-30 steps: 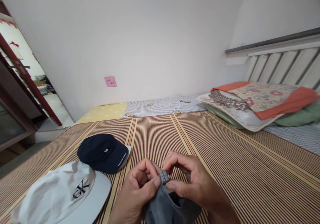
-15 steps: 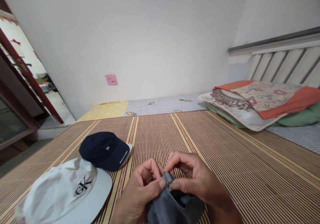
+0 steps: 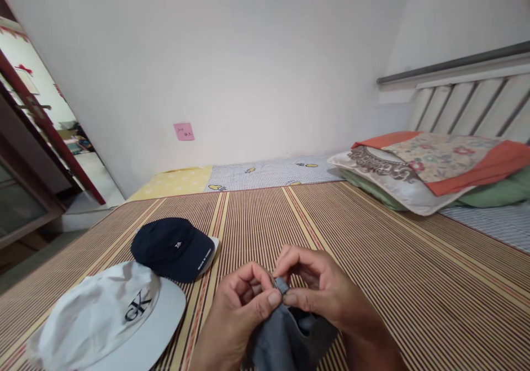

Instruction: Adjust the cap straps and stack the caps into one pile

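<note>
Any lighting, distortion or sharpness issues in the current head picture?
Head view: plain white wall softly lit, greyer toward the top; head view: dark red door frame leans steeply, probably wide-angle distortion; head view: writing on square pink paper note hard to read; head view: bare left hand and bare right hand show little blur, pinching a grey fabric item.

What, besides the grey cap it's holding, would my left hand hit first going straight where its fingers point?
Most likely your right hand, its fingertips just beyond those of your left hand at the grey cap both pinch. Depth is unclear; they may already touch.
</note>
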### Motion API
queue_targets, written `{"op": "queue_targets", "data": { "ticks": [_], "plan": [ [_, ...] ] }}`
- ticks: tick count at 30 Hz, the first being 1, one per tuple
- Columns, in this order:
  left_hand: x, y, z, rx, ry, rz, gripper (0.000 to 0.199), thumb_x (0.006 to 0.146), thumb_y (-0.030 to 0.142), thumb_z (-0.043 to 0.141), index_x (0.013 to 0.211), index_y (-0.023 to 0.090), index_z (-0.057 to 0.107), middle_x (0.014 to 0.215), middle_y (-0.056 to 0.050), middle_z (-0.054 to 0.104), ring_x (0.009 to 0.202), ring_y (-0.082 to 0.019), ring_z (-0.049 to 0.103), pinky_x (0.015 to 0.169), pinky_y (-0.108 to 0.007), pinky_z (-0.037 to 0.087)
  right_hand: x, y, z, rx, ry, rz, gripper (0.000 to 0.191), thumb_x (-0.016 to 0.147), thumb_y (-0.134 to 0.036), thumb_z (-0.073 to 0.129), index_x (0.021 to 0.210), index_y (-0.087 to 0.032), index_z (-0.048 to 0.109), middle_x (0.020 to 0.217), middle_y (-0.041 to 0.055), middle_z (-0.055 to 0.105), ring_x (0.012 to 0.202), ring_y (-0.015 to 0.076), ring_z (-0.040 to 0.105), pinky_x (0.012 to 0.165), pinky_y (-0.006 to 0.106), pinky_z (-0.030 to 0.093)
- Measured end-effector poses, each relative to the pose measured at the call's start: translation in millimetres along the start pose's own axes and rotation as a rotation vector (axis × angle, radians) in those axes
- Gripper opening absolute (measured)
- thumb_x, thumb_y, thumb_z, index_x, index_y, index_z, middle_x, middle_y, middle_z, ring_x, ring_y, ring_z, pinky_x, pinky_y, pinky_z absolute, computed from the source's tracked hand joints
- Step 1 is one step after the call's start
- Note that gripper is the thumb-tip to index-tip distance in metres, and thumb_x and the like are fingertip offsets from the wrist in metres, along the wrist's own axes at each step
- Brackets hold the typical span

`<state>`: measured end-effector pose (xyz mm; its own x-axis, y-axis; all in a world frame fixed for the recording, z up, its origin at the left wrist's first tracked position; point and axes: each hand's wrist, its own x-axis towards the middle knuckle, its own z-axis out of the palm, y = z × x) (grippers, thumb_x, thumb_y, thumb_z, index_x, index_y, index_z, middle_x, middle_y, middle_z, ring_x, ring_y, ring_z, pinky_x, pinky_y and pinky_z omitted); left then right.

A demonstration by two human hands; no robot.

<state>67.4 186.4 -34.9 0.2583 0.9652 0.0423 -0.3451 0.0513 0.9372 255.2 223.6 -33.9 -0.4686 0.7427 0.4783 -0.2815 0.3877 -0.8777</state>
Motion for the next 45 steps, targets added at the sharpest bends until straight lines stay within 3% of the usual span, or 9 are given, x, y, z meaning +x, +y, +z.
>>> {"op": "queue_targets", "data": {
  "ticks": [4,10,16,20,28,30,34,39,45],
  "plan": [
    [1.8,1.6,-3.0,-0.074,-0.087,-0.035,0.039,0.073,0.042,0.092,0.082,0.017,0.064,0.074,0.001,0.061,0.063,-0.008,0.051,0.058,-0.017,0.039,-2.6,0.2,-6.4,0.057,0.033,0.0,0.02,0.082,-0.031,0.083,0.095,-0.022,0.071,0.086,-0.0007,0.06,0.081,0.0143,0.055,0.075,0.027,0.046],
    [3.2,0.2,-0.2,-0.078,-0.105,-0.034,0.036,0.078,0.038,0.088,0.082,0.017,0.059,0.072,0.003,0.058,0.06,-0.006,0.048,0.056,-0.016,0.036,-3.6,-1.0,-7.7,0.03,0.048,0.039,0.017,0.08,-0.021,0.077,0.094,-0.021,0.068,0.088,-0.0003,0.06,0.083,0.0148,0.056,0.075,0.028,0.046],
    [3.0,1.5,7.6,0.063,-0.013,0.034,0.034,0.078,0.036,0.088,0.096,0.021,0.063,0.081,0.002,0.066,0.069,-0.01,0.053,0.063,-0.019,0.042,0.0,-2.8,2.6,-0.128,0.058,0.04,0.015,0.075,-0.015,0.07,0.085,-0.022,0.062,0.088,0.0,0.061,0.084,0.0165,0.058,0.078,0.03,0.047],
    [3.7,1.3,4.9,0.215,0.05,0.107,0.025,0.081,0.034,0.083,0.096,0.02,0.068,0.084,0.0,0.067,0.074,-0.012,0.055,0.065,-0.02,0.043,0.5,-1.5,3.9,-0.124,0.05,0.056,0.015,0.076,-0.016,0.07,0.086,-0.022,0.062,0.091,0.0007,0.061,0.087,0.0178,0.057,0.081,0.032,0.046],
    [-2.8,2.8,1.7,0.312,0.036,0.169,0.019,0.081,0.028,0.079,0.092,0.021,0.067,0.078,0.001,0.064,0.069,-0.012,0.054,0.063,-0.021,0.042,2.1,3.6,4.8,0.109,-0.027,0.076,0.019,0.078,-0.028,0.072,0.092,-0.022,0.06,0.096,0.0019,0.058,0.092,0.0188,0.056,0.083,0.033,0.045],
    [-3.3,5.8,4.5,0.347,0.089,0.187,0.016,0.081,0.026,0.078,0.091,0.021,0.067,0.078,0.001,0.066,0.071,-0.013,0.057,0.064,-0.022,0.043,2.6,1.0,7.6,0.03,-0.003,0.061,0.015,0.08,-0.024,0.068,0.093,-0.022,0.06,0.097,0.0018,0.059,0.093,0.019,0.058,0.085,0.034,0.046],
    [-0.6,6.0,6.7,0.482,0.218,0.234,0.009,0.081,0.021,0.074,0.089,0.02,0.069,0.081,0.0,0.07,0.076,-0.017,0.063,0.069,-0.024,0.046,2.6,-8.2,14.6,-0.348,0.064,0.059,0.016,0.084,-0.014,0.058,0.097,-0.024,0.06,0.098,0.002,0.065,0.095,0.0197,0.063,0.089,0.036,0.048],
    [1.3,-0.3,3.7,0.613,0.283,0.286,0.01,0.083,0.02,0.073,0.092,0.021,0.07,0.086,-0.002,0.074,0.08,-0.019,0.067,0.071,-0.025,0.048,1.5,-11.7,19.6,-0.705,0.104,-0.007,0.022,0.084,-0.008,0.054,0.098,-0.024,0.058,0.105,0.0045,0.066,0.1,0.0222,0.064,0.089,0.039,0.05],
    [1.5,-0.9,5.8,0.66,0.287,0.292,0.009,0.084,0.024,0.072,0.092,0.022,0.068,0.085,-0.001,0.074,0.08,-0.019,0.067,0.07,-0.025,0.049,0.3,-7.2,23.3,-0.822,0.177,-0.082,0.017,0.084,-0.007,0.052,0.088,-0.024,0.055,0.092,0.0049,0.066,0.086,0.0221,0.063,0.077,0.038,0.05]
  ]
}}
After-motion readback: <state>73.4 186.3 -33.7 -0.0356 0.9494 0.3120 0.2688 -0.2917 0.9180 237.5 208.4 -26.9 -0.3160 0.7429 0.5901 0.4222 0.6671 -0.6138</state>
